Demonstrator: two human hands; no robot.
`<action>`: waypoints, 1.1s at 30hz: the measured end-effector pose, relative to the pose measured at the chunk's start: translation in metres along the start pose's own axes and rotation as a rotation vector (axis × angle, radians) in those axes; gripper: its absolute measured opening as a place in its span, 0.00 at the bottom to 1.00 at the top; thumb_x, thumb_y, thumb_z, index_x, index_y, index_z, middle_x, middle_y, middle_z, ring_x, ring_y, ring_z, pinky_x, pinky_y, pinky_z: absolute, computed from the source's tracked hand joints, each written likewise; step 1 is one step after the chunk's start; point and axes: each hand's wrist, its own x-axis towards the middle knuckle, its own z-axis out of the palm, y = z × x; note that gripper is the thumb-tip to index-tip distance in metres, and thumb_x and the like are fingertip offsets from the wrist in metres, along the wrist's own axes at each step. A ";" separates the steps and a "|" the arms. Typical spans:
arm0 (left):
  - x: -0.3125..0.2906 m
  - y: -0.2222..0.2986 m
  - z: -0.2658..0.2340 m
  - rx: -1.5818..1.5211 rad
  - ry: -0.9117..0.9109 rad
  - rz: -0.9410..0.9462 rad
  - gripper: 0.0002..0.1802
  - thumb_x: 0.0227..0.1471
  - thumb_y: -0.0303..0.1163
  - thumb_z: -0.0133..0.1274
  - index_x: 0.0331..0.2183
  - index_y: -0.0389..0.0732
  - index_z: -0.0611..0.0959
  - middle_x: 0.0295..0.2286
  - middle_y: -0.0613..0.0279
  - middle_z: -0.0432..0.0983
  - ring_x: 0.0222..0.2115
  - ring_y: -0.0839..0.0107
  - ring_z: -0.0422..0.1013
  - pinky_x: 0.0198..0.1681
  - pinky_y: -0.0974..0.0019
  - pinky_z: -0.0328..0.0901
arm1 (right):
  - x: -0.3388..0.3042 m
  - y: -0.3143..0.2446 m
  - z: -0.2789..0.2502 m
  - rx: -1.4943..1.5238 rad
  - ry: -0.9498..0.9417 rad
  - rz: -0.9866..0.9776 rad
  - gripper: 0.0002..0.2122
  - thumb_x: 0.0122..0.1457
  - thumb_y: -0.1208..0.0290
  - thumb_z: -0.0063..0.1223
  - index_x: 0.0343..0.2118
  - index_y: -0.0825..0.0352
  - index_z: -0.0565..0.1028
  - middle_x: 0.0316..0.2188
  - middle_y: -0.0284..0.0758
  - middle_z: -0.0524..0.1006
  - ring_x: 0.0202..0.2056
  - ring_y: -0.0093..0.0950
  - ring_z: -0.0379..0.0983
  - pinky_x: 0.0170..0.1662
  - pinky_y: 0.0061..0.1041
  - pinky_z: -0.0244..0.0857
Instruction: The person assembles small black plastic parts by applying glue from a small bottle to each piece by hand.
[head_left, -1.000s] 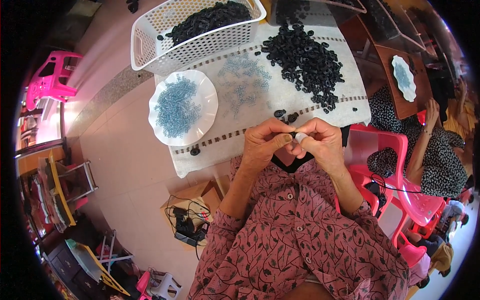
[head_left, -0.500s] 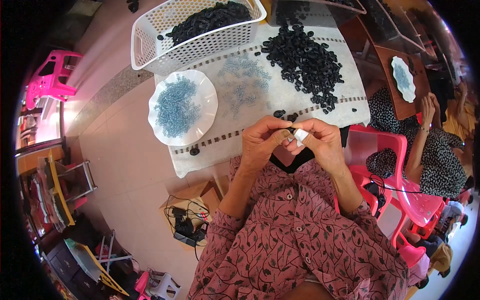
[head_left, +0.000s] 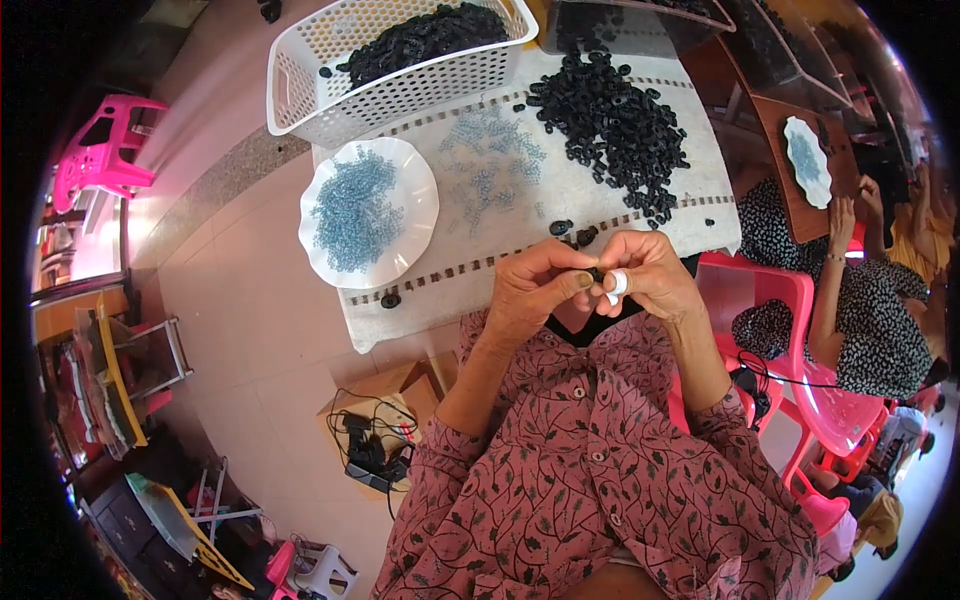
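Note:
Just off the table's near edge, my left hand (head_left: 540, 290) and my right hand (head_left: 655, 278) meet fingertip to fingertip. Both are closed in a pinch on a small black part (head_left: 596, 274), mostly covered by the fingers. A white wrapping (head_left: 618, 286) goes round my right thumb. Two loose black rings (head_left: 586, 236) lie on the cloth just beyond my hands. Farther off is a heap of small black rings (head_left: 610, 130). Tiny pale-blue clear pieces (head_left: 490, 165) are scattered left of it, with more of these heaped on a white scalloped plate (head_left: 424, 215).
A white perforated basket (head_left: 420, 88) of black parts stands at the far left of the cloth (head_left: 705, 150). Pink chairs (head_left: 790, 290) and a seated person (head_left: 880, 330) are on the right. An open cardboard box (head_left: 345, 440) with cables sits on the floor at lower left.
My hands have shifted slightly right, still pinching the black part. The right hand has turned, so its wrapped thumb stands more upright. On the right, the other person's hands have moved apart.

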 end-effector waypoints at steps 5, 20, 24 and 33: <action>-0.001 0.001 0.002 -0.053 -0.011 -0.003 0.06 0.49 0.19 0.55 0.34 0.32 0.80 0.26 0.62 0.76 0.24 0.80 0.71 0.28 0.78 0.67 | -0.001 0.002 0.002 0.026 0.034 -0.013 0.05 0.51 0.78 0.58 0.26 0.74 0.74 0.24 0.43 0.77 0.22 0.27 0.77 0.23 0.21 0.74; -0.003 0.013 0.002 0.096 -0.010 0.048 0.06 0.48 0.18 0.55 0.32 0.33 0.81 0.26 0.62 0.75 0.23 0.80 0.71 0.26 0.78 0.66 | -0.003 0.003 0.014 0.029 0.095 -0.007 0.04 0.52 0.79 0.57 0.26 0.75 0.74 0.22 0.42 0.77 0.20 0.27 0.76 0.22 0.22 0.74; -0.003 0.001 0.005 -0.017 0.042 -0.015 0.08 0.51 0.19 0.53 0.36 0.32 0.80 0.25 0.62 0.75 0.22 0.80 0.71 0.26 0.79 0.66 | -0.006 0.009 0.015 0.049 0.148 -0.045 0.05 0.54 0.77 0.56 0.28 0.75 0.74 0.23 0.41 0.77 0.21 0.26 0.76 0.22 0.21 0.74; -0.001 -0.004 0.007 -0.481 0.042 -0.143 0.15 0.58 0.29 0.46 0.43 0.29 0.76 0.26 0.57 0.76 0.23 0.73 0.72 0.29 0.70 0.70 | -0.013 0.014 0.017 0.131 0.146 -0.143 0.07 0.58 0.75 0.51 0.37 0.73 0.73 0.28 0.39 0.77 0.24 0.24 0.75 0.25 0.21 0.74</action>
